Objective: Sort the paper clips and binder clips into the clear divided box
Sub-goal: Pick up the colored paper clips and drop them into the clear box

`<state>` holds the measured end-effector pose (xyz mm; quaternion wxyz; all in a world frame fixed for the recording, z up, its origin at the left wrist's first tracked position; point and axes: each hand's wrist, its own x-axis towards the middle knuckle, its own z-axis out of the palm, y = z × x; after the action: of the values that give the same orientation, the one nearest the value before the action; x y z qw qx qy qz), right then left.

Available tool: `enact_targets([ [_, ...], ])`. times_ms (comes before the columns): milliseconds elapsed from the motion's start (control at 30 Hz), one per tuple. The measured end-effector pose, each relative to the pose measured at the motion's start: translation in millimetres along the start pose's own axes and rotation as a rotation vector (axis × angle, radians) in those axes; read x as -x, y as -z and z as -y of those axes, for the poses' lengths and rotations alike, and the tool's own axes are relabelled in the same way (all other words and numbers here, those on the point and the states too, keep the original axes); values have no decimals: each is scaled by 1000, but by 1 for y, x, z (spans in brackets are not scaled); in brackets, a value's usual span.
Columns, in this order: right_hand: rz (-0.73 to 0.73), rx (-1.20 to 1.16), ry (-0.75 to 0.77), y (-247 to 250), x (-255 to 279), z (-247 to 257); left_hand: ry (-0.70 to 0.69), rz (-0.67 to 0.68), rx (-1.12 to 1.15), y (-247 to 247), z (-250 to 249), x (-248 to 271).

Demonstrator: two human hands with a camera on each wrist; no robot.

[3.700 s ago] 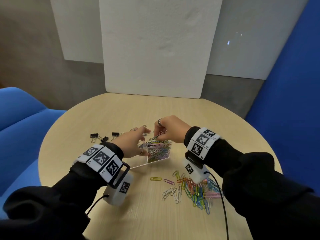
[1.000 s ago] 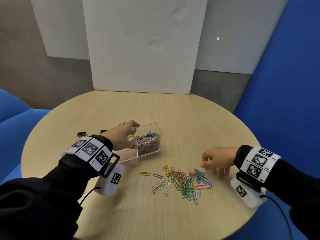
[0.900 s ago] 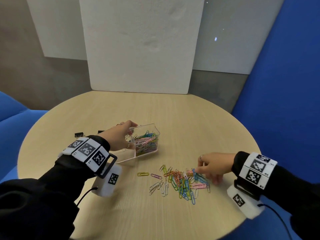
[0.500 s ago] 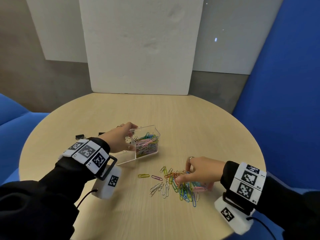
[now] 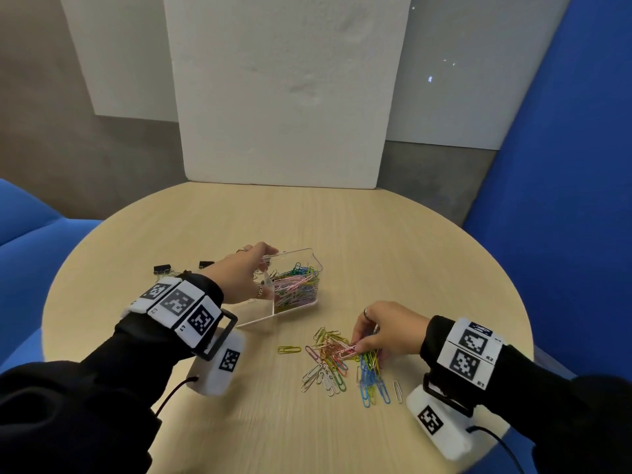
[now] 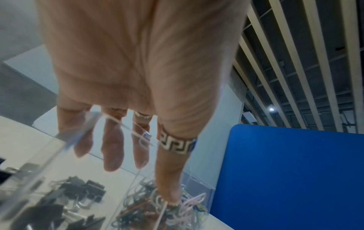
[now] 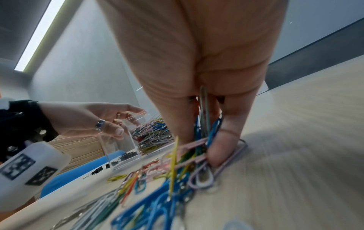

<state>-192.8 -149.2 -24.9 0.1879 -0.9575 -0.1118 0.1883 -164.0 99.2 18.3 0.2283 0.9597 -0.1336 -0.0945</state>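
Note:
The clear divided box [image 5: 309,261] stands mid-table, its right compartment full of coloured paper clips [image 5: 295,285]; black binder clips [image 6: 78,191] lie in its left compartment. My left hand [image 5: 246,275] holds the box by its rim and divider, thumb inside the paper clip side [image 6: 169,179]. A loose pile of coloured paper clips [image 5: 342,364] lies in front of the box. My right hand [image 5: 379,331] is down on that pile, fingers and thumb pinching a bunch of clips [image 7: 202,133].
Two black binder clips [image 5: 162,268] [image 5: 206,264] lie on the round wooden table [image 5: 342,217] left of the box. A white foam board [image 5: 287,90] stands at the table's far edge. Blue seating is on the left, a blue panel on the right.
My right hand moved left from the table's right side onto the loose pile and closed its fingers on a bunch of clips. The left hand stayed on the box.

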Motion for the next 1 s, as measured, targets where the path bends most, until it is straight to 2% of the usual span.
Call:
enact_targets([
  [233, 24, -74, 5, 7, -5, -8, 0, -7, -7, -1, 3, -1],
  [367, -24, -135, 16, 25, -6, -9, 0, -6, 3, -2, 6, -3],
  [500, -129, -208, 62, 52, -11, 6, -6, -7, 6, -2, 6, -4],
  [600, -261, -236, 119, 72, -23, 25, -4, -10, -8, -3, 6, -4],
  [733, -419, -389, 185, 85, -45, 51, -9, -14, -6, -3, 5, -4],
  [1000, -475, -501, 219, 53, -77, 80, -4, -6, -10, -3, 6, -5],
])
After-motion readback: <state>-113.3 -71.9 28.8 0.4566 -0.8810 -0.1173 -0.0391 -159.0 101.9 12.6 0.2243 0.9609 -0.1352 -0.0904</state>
